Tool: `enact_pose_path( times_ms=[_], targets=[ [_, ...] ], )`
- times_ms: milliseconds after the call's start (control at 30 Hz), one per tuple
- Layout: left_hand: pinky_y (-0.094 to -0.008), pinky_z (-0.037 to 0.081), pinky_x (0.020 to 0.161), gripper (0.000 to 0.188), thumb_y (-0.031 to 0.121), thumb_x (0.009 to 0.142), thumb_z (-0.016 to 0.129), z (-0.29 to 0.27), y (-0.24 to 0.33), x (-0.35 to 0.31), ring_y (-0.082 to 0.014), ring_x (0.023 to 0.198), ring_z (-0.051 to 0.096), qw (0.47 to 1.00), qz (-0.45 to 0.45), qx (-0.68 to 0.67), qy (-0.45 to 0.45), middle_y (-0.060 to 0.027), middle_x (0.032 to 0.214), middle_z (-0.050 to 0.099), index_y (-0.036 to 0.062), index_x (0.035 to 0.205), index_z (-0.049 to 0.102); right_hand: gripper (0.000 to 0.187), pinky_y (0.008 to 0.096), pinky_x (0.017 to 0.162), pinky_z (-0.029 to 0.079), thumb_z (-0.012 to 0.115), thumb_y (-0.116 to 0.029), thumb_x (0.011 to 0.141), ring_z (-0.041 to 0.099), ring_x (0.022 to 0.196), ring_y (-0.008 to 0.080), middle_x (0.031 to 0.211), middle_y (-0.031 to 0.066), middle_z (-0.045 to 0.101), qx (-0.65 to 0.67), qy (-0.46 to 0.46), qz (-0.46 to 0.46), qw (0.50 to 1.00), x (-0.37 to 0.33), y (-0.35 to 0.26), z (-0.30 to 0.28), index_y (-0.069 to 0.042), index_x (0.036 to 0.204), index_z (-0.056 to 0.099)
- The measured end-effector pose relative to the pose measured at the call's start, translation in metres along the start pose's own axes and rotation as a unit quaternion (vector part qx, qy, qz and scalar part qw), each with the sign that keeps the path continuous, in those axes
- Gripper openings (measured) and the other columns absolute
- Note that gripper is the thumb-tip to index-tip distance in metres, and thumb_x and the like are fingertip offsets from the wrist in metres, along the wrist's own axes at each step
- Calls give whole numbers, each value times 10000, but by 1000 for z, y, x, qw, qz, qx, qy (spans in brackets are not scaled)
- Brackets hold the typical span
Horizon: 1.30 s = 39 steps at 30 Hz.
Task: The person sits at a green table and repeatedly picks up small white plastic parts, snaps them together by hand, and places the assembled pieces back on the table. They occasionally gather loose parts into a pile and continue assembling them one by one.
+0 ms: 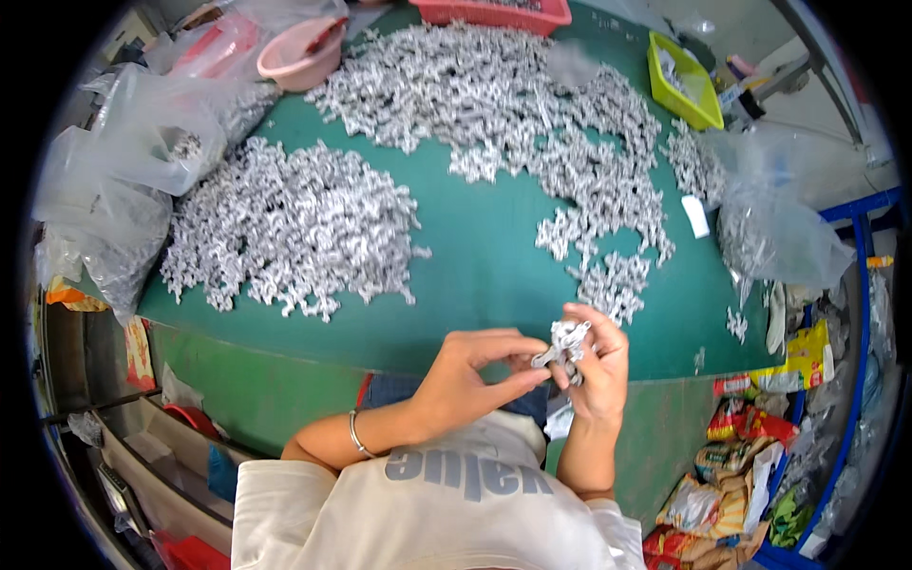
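Observation:
Near the front edge of the green table, my right hand (600,366) is closed around a small bunch of silver-grey metal castings (569,340). My left hand (480,372) meets it from the left, thumb and fingers pinching one casting at the bunch's side. How many pieces I hold is hard to make out. A large heap of the same castings (294,223) lies to the left on the table. Another heap (446,81) spreads over the far side, and its tail (613,285) runs down the right almost to my right hand.
Clear plastic bags of castings (123,171) crowd the left edge; another bag (774,228) sits at the right. A pink bowl (302,57), a red-pink tray (494,13) and a yellow-green basket (686,84) stand at the back. A blue-framed rack (860,313) holds packages beyond the table's right edge.

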<state>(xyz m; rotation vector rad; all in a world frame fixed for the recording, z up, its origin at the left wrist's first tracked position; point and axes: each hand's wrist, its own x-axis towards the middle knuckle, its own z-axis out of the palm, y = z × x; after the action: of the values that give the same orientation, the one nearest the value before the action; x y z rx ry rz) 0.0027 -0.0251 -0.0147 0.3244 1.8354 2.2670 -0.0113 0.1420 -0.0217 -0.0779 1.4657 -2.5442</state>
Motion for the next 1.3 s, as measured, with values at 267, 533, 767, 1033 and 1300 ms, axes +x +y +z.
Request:
enact_pose_path(
  times_ms=[267,533,767,1033,1300],
  targets=[
    [-238,482,614,187,121,808,609,-52,7,46,-122,631,572,951,-252,-180,-10,-69,744,610,-24,928,616,247,189,389,334,523,-16,832,431,511,72,716,47,485,56,88,23,994,13,-1,-26,40,1071,500],
    [-296,489,720,602,243,824,594,-125,74,286,-194,819,583,987,40,2,158,-152,1016,549,-36,1267,298,178,182,346,298,531,-64,837,402,444,86,707,48,479,70,95,26,993,23,-1,-28,23,993,522],
    [-254,475,717,520,118,829,561,-45,10,219,-160,862,571,985,-96,90,-111,-122,1078,524,-10,1272,321,221,212,324,335,432,-181,898,447,435,148,734,91,531,341,91,82,932,5,-2,-85,-7,1013,505],
    [-251,444,776,391,1,832,519,-34,32,76,-145,899,545,958,-205,29,-199,-105,1075,528,-17,1210,420,184,177,369,335,423,-142,904,425,650,134,816,80,447,313,214,70,923,-16,-39,-96,-7,1020,471],
    [-276,449,772,316,-19,825,492,-37,-14,23,-168,885,552,971,-213,-3,-113,-128,998,572,-55,1139,475,166,203,309,279,542,-161,852,415,402,113,626,92,498,30,138,-1,990,-120,-20,-183,1,875,511]
  ],
)
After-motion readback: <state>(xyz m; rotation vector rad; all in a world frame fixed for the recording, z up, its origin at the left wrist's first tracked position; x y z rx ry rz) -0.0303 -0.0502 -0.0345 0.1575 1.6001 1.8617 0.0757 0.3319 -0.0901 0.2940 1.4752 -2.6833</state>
